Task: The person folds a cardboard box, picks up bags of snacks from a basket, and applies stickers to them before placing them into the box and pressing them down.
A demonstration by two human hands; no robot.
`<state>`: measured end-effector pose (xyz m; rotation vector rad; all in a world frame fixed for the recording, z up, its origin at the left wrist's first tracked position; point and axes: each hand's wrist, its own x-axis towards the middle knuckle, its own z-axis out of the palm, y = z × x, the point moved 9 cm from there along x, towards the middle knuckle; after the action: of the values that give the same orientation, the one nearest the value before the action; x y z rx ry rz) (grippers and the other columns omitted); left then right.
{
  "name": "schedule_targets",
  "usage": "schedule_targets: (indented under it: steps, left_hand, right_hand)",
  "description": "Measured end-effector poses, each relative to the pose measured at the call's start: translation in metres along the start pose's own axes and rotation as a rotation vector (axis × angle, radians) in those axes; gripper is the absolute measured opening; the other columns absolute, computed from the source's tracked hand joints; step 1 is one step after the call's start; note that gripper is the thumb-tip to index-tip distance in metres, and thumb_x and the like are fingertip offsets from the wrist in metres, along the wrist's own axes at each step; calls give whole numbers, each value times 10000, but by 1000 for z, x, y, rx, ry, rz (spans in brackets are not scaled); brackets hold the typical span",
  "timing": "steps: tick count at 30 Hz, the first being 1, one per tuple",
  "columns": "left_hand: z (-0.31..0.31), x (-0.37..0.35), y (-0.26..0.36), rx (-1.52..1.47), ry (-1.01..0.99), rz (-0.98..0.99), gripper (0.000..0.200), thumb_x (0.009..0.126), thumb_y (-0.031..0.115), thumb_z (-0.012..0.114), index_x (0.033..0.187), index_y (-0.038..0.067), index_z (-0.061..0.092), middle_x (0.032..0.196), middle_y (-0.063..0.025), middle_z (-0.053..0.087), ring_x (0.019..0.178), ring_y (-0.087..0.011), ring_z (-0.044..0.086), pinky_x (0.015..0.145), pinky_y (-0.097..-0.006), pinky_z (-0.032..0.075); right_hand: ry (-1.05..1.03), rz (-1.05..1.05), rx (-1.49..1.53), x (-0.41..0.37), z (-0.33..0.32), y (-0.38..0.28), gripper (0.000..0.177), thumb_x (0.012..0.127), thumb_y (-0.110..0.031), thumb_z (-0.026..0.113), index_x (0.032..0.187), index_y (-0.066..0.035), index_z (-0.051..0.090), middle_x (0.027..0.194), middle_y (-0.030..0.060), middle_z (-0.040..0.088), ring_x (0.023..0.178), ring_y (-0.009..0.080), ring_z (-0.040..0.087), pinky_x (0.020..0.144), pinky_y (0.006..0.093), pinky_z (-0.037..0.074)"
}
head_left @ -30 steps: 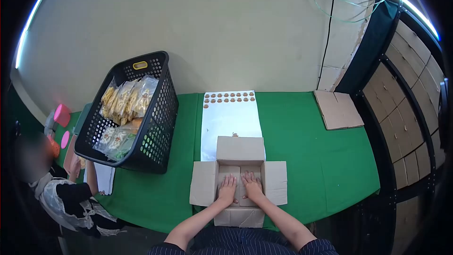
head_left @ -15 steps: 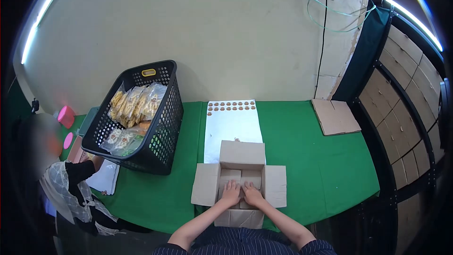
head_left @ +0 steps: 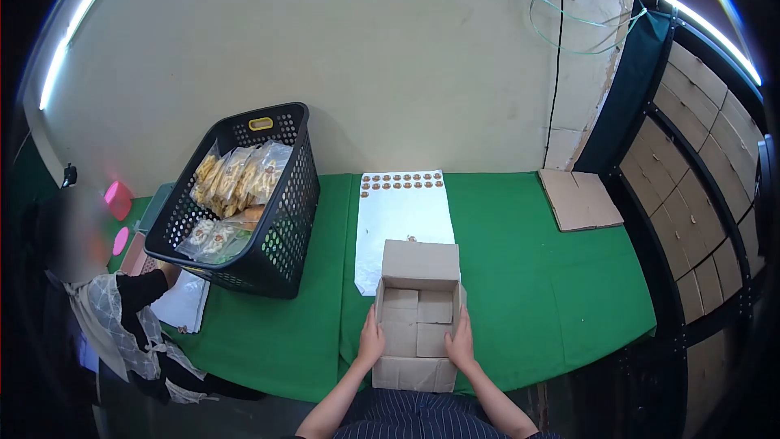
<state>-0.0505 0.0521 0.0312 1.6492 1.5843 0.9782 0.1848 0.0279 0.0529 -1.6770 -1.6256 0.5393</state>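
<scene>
An open cardboard box [head_left: 398, 339] stands at the table's front edge, its inside bare down to the bottom flaps. My left hand [head_left: 371, 340] grips the box's left side, fingers along the outside. On the opposite side, my right hand [head_left: 461, 343] holds the right wall in the same way. The side flaps no longer stick outward; the far flap and the near flap still lie spread. Behind the box lies a white sticker sheet [head_left: 400, 219] with rows of small round brown stickers along its top, its lower part hidden by the box.
A black perforated basket [head_left: 296, 228] with bagged snacks [head_left: 236, 179] stands to the left. Beyond it, a co-worker [head_left: 122, 309] reaches toward the table. A flat cardboard piece [head_left: 581, 199] lies at the back right of the green-covered table [head_left: 528, 301]. Stacked cartons [head_left: 674, 187] fill the right-hand rack.
Both hands have left the inside bottom of the box and moved out to its left and right sides. The two side flaps have been folded down against the outer walls.
</scene>
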Motion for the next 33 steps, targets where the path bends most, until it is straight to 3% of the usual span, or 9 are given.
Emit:
schedule_targets:
  steps: [9,15,18,21,22,25,27,31,33]
  left_hand:
    - [-5,-3,2,11,56,2,510,814,13,382,1288,-45,202,1277,-248,329,1162,-361,363,953,-354,318]
    - [-2,-9,-13,70,82,40,568,822,121,451,1298,-32,183,1314,-249,259,1223,-381,251,1005,-390,234]
    - [-22,-12,0,115,90,46,604,815,181,498,1296,-23,195,1335,-233,224,1253,-369,193,1017,-435,190]
    - [-73,-15,41,89,175,126,562,807,161,511,1272,-21,253,1327,-210,261,1250,-365,211,1010,-456,192]
    - [-97,-16,57,74,207,164,542,804,151,515,1261,-20,279,1321,-202,279,1247,-366,221,1008,-464,194]
    - [-181,-16,116,197,407,335,456,793,102,509,1209,-13,361,1271,-185,365,1224,-367,275,1000,-468,214]
    - [-237,-20,145,331,619,461,395,794,46,469,1176,-16,392,1224,-188,421,1214,-349,304,996,-435,239]
    - [-318,-11,146,500,855,466,384,805,85,460,1178,14,406,1211,-126,448,1195,-351,335,979,-487,229]
    - [-335,9,129,599,791,386,369,825,183,462,1172,62,431,1225,-100,434,1204,-328,310,1001,-482,165]
  right_hand:
    - [-16,-14,5,3,6,6,686,712,7,484,1308,15,145,1275,271,275,1182,398,291,989,392,259]
    - [-47,-11,-3,5,7,5,692,711,-28,513,1304,14,160,1280,260,272,1195,397,267,991,417,239]
    - [11,-1,-196,2,-10,-16,669,705,-74,543,1284,13,218,1271,245,286,1193,392,261,982,452,210]
    - [154,-35,-273,-7,-32,-39,622,697,-111,561,1249,-5,297,1247,235,308,1178,379,272,965,462,193]
    - [201,-50,-195,-10,-35,-42,506,693,-115,562,1164,-21,404,1232,208,328,1155,355,295,956,454,195]
    - [166,-21,-149,-20,-27,-50,366,698,-100,549,1053,-33,489,1155,168,429,1102,321,369,942,440,217]
    - [106,-49,-35,-17,-16,-61,231,714,-54,536,941,-16,534,1009,144,517,986,279,469,877,395,316]
    - [44,-35,219,-6,17,-72,93,759,-7,506,808,16,581,767,115,599,722,194,589,691,297,456]
    - [23,-44,288,1,31,-92,95,781,-5,494,792,22,584,746,106,607,667,161,590,635,266,467]
